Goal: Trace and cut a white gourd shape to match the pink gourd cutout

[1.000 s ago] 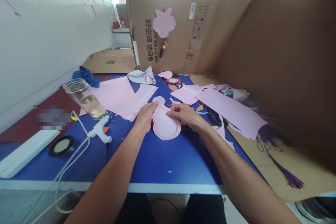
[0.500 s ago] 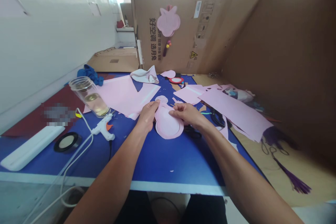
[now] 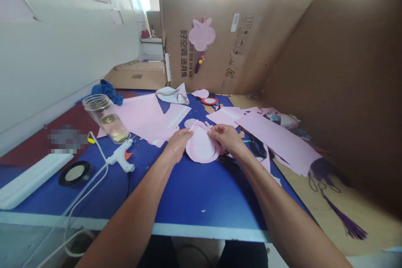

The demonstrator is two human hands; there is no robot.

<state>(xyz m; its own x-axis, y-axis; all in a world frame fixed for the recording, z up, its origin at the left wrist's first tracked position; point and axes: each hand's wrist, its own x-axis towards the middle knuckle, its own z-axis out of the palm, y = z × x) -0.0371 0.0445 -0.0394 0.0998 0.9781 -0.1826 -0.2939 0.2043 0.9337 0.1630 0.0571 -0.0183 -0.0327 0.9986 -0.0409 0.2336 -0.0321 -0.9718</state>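
Cutout of pink paper [image 3: 203, 146] sits between my hands above the blue table [image 3: 201, 197], long axis apparently running away from me; left hand [image 3: 177, 144] pinches its left edge, right hand [image 3: 228, 138] its right, both equally near

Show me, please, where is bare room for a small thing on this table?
Between the forearms, from the pink cutout to the front edge, except one white scrap; less between glue gun and left forearm. Crowded: beyond the cutout, among pink sheets.

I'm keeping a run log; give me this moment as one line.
left hand: holding pink cutout | right hand: at its upper right edge | table: glue gun, glass jar
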